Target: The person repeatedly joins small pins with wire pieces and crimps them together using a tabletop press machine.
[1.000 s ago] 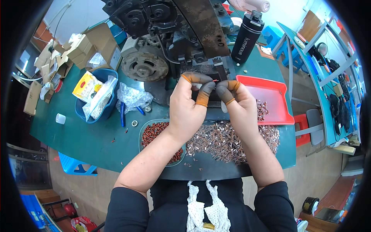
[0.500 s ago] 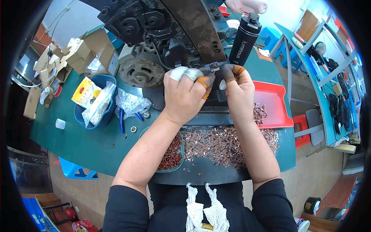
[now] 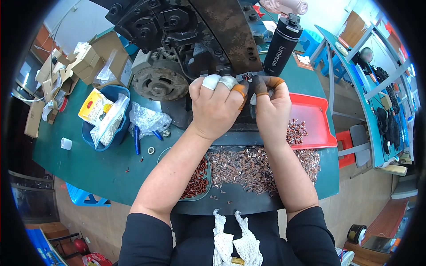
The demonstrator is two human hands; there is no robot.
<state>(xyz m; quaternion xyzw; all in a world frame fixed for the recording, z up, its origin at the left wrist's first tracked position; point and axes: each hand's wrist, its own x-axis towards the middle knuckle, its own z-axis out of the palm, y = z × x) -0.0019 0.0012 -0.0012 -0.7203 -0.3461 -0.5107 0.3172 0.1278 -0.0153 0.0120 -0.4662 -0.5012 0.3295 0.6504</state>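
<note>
Two forearms reach across the green table (image 3: 111, 177). Nearest, partly under the left one, a shallow clear plastic tray (image 3: 193, 199) holds slim red-brown cylindrical pieces (image 3: 198, 181); beside it spreads a loose heap of small coppery and silvery metal clips (image 3: 242, 166). Past the heap, a bright red plastic tray (image 3: 320, 122) has more small pieces gathered at its left end.

Farther in, the left hand (image 3: 217, 106) is curled, with white and orange-cuffed dark coverings on its fingers; its fingertips are hidden, so I cannot tell what it grips. The right hand (image 3: 274, 113) has thumb and forefinger drawn close; any piece between them is too small to make out. Both meet at the small metal fitting (image 3: 248, 76) below the dark, worn metal machine (image 3: 226, 33). The step in hand looks like fine positioning there, which calls for steady fingertips kept clear of the machine's moving parts.
</note>
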